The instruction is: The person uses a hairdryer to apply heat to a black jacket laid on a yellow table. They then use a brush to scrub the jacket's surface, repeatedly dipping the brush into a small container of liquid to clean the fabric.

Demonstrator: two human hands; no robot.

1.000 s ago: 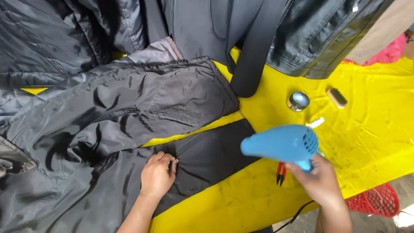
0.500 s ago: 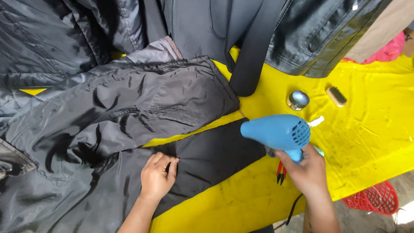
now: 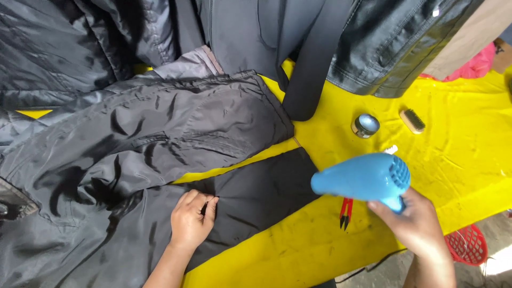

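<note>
- Yellow cloth (image 3: 453, 160) is seen from the head view covering the work surface, creased and marked with dark smudges.
- Dark grey trousers (image 3: 160, 138) of shiny, crinkled fabric are spread over the left and middle of the cloth, with one leg lying above the other and a strip of yellow visible between them.
- The lower leg is pressed flat by the left hand (image 3: 191, 220); its fingers are curled loosely and rest knuckles-up on the fabric, near the leg's upper edge, with nothing enclosed in them.
- A blue hair dryer (image 3: 362, 178) is gripped by its handle in the right hand (image 3: 413, 221), the fingers being wrapped firmly round the handle.
- The dryer is held above the cloth, just right of the lower trouser leg's end, and its nozzle is pointed left towards that fabric.
- A red-handled tool (image 3: 345, 210) is laid on the cloth below the dryer; its exact kind cannot be told.
- A small round tin with a shiny lid (image 3: 366, 125) and a small brush (image 3: 413, 121) are set side by side further back, well apart from both hands.
- Dark jackets (image 3: 384, 42) are hung above the far edge of the cloth.
- A red mesh basket (image 3: 469, 245) is seen past the cloth's lower right corner.
</note>
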